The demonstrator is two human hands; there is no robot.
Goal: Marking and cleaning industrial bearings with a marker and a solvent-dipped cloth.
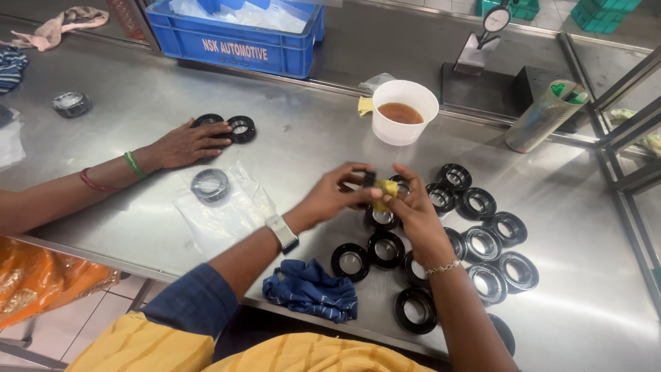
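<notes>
left hand [339, 195] is pinching a black ring [369, 179], right hand [412, 207] fingers are pressing a yellow sponge [386, 189] against it, over the steel table [310, 138].

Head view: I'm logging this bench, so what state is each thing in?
White cup: upright, holding brown liquid.
Black ring: held in left hand.
Yellow pad: pinched by right hand.
Blue cloth: crumpled.
Blue crate: open.
</notes>
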